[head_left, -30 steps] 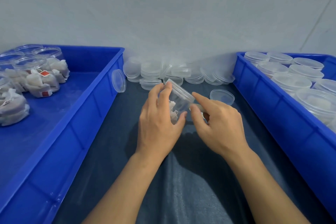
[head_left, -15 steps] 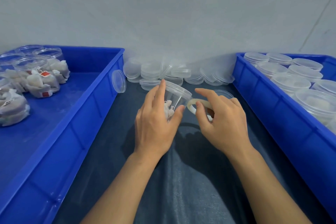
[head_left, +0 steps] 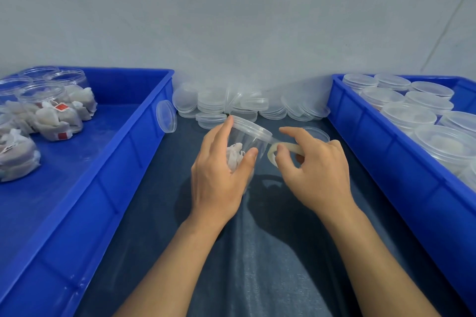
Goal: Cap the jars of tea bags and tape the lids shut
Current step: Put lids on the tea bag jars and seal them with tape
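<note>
Left hand (head_left: 219, 177) grips clear, lidded round jar (head_left: 244, 141), tilted; right hand (head_left: 316, 172) pinches translucent tape ring (head_left: 277, 153) beside it, mid-worktop.

Two blue bins: one on the left (head_left: 108, 188) and one on the right (head_left: 401, 162). One capped jar of tea bags (head_left: 247, 141) is held up between them, and one roll of tape (head_left: 280, 153). The left bin holds about five uncapped jars (head_left: 49, 95), partly cut off. The right bin shows some ten capped jars (head_left: 409, 116). Loose lids (head_left: 219, 103) at the back overlap too much to count. Two hands: left (head_left: 219, 175), right (head_left: 316, 170).
</note>
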